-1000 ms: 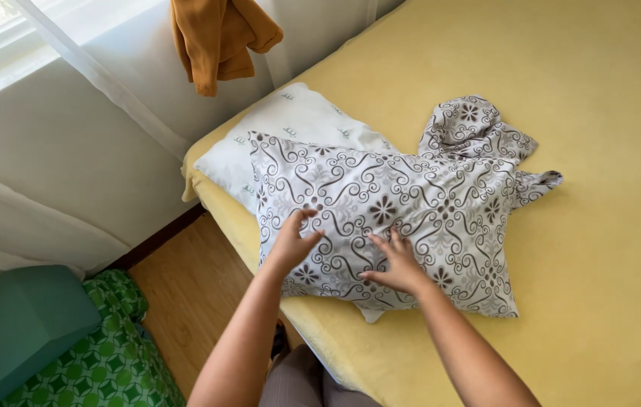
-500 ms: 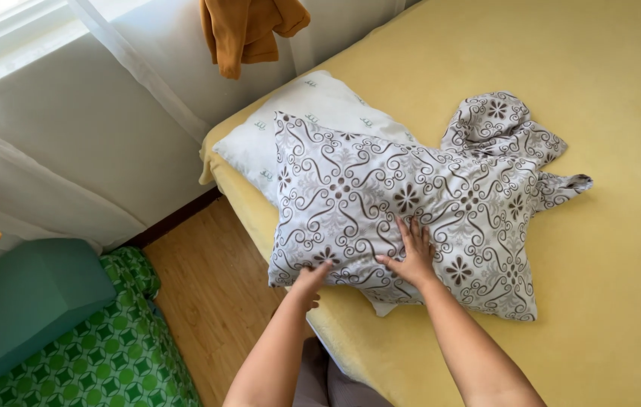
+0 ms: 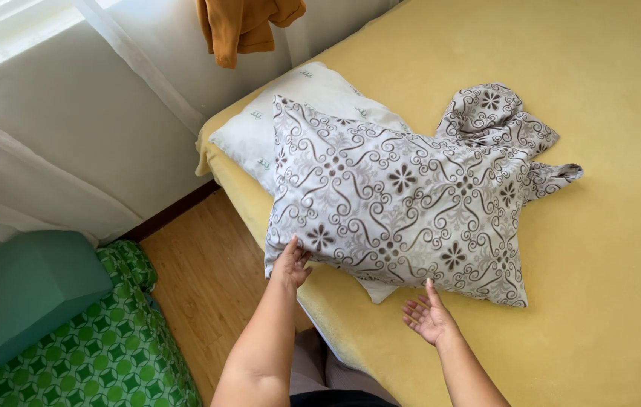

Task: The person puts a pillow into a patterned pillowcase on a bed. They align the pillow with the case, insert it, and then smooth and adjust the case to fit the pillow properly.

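The patterned pillow (image 3: 403,203), grey-white with brown swirls and flowers, lies on the yellow bed (image 3: 622,249), overlapping a plain white pillow (image 3: 290,105) at its far left. The left hand (image 3: 290,264) touches the pillow's near left corner, its fingers curled onto the fabric edge. The right hand (image 3: 429,316) hovers palm-up just beside the near edge, fingers spread wide, holding nothing. On the floor to the left sits a green patterned cushion (image 3: 87,347).
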